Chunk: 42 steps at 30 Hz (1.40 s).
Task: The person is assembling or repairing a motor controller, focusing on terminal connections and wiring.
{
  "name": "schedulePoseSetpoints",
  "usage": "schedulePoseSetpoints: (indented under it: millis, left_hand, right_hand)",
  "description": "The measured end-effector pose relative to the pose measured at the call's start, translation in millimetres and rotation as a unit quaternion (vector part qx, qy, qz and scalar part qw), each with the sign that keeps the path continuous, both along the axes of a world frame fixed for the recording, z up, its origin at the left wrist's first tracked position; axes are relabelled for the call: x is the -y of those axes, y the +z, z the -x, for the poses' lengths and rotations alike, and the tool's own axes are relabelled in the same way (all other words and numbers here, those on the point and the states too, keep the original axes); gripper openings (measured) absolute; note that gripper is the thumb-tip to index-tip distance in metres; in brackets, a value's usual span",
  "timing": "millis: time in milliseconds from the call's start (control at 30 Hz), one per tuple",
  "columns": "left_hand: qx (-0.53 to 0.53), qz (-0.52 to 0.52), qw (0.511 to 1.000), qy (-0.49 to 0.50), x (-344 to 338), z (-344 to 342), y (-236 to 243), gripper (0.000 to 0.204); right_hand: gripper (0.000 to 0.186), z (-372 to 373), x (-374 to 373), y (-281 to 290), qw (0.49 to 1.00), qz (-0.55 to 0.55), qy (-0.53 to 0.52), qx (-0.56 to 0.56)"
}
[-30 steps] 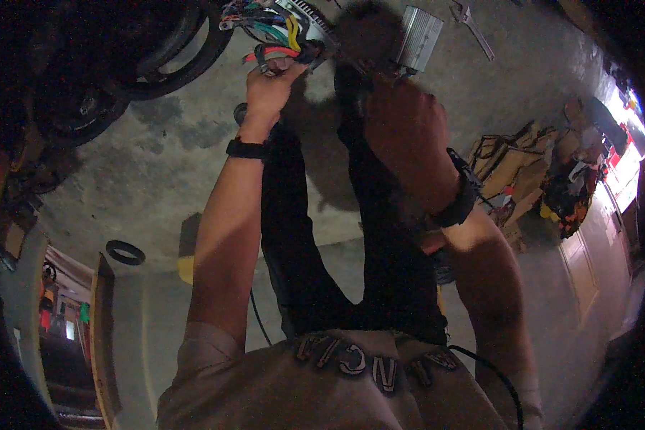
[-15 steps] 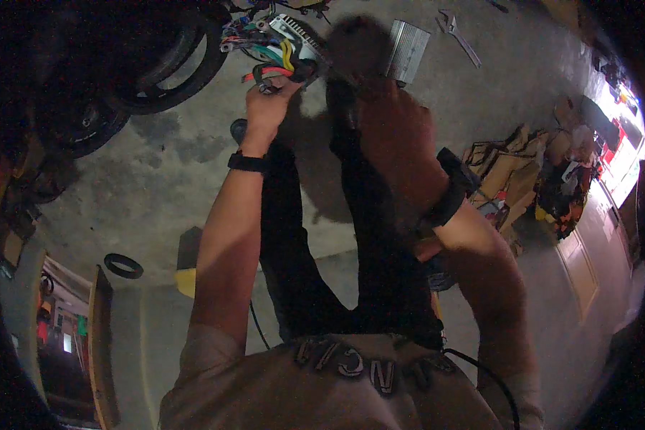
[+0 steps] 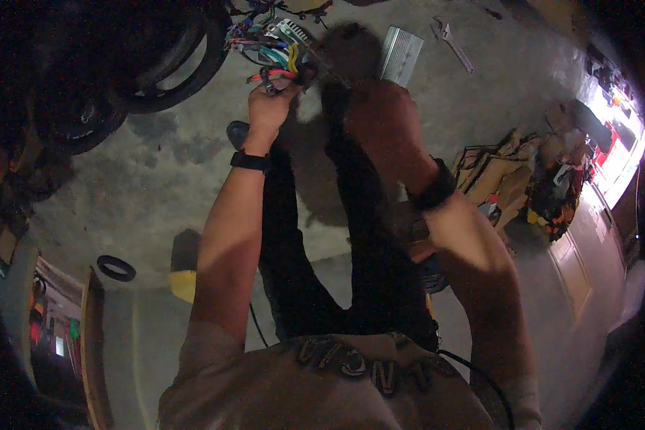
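My left hand [image 3: 269,109] is closed at the lower end of a controller board [image 3: 291,33]. Red, yellow, green and other wires [image 3: 278,59] spread from the board beside the fingers. My right hand [image 3: 383,115], in shadow, is closed just to the right of the board. A thin dark edge or rod runs between the board and that hand; what the fingers hold is too dark to make out. Beyond the right hand, a silver ribbed metal case [image 3: 401,56] lies on the concrete floor.
An adjustable wrench [image 3: 453,44] lies on the floor at the far right. Black tyres [image 3: 172,93] crowd the far left. Crumpled cardboard [image 3: 491,168] is heaped at the right. A small black ring [image 3: 116,268] and a yellow-and-grey object [image 3: 183,269] sit at the left.
My right hand has moved slightly left, toward the board, and looks less blurred. My left hand keeps its hold. The whole view has shifted slightly.
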<state>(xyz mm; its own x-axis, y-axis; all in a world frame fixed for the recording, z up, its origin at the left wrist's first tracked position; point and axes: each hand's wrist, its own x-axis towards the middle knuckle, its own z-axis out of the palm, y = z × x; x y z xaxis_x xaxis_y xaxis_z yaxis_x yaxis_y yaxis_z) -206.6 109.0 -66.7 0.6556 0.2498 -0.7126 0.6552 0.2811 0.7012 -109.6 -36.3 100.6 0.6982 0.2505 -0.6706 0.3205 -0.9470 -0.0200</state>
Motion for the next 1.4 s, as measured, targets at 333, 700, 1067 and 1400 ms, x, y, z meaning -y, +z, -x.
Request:
schedulePoseSetpoints:
  millis: [333,700,1067,1400]
  left_hand:
    - [-0.037,0.02,0.999,0.004,-16.1,-5.5,10.5,0.018]
    - [-0.026,0.024,0.999,0.0,-28.1,-3.7,13.4,0.015]
    - [-0.08,0.011,0.997,0.018,-25.9,1.7,-0.9,0.013]
    - [-0.058,0.039,0.997,0.031,-30.0,3.0,-3.3,0.015]
  right_hand:
    - [0.029,-6.2,11.6,23.1,0.99,-0.111,0.082,0.013]
    - [0.027,3.5,-1.4,8.1,0.986,-0.038,0.159,-0.01]
    - [0.02,0.3,21.1,-16.5,0.98,-0.181,-0.044,-0.063]
    - [0.025,14.7,2.0,13.3,0.983,-0.089,0.153,0.039]
